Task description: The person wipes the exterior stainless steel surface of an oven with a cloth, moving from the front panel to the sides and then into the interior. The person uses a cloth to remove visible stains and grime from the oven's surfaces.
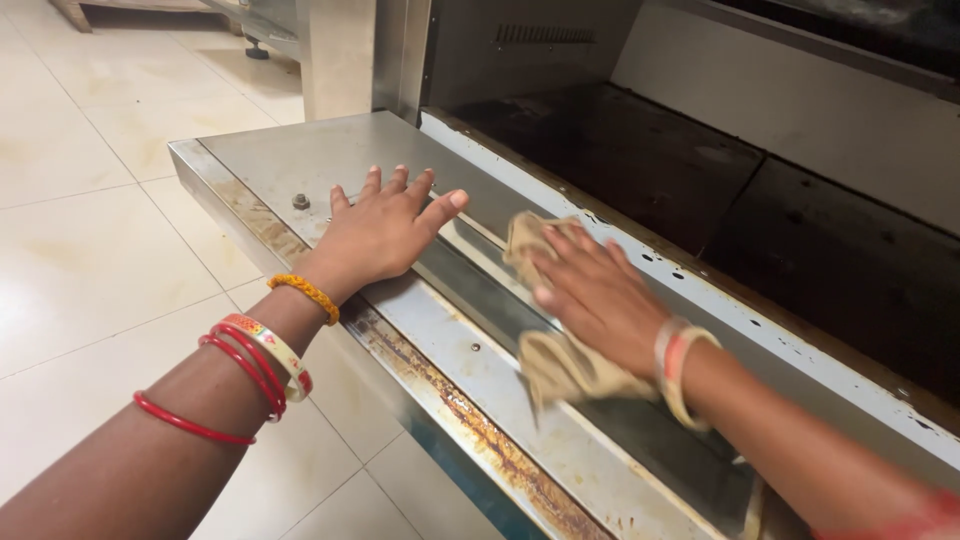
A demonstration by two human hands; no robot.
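My left hand (385, 228) rests flat, fingers spread, on the lowered steel door (300, 160) of a large oven. My right hand (598, 295) presses a beige cloth (560, 365) against the door's inner face, over its glass panel (470, 285); hand and cloth look blurred by motion. The cloth pokes out past my fingertips and trails out from under my palm toward me. Bangles circle both wrists.
The open oven chamber (700, 190) with a dark, stained floor lies behind the door. The door's front edge (470, 420) is rusty and grimy. A bolt (300, 201) sticks up near my left hand. Cream floor tiles (90, 250) stretch to the left.
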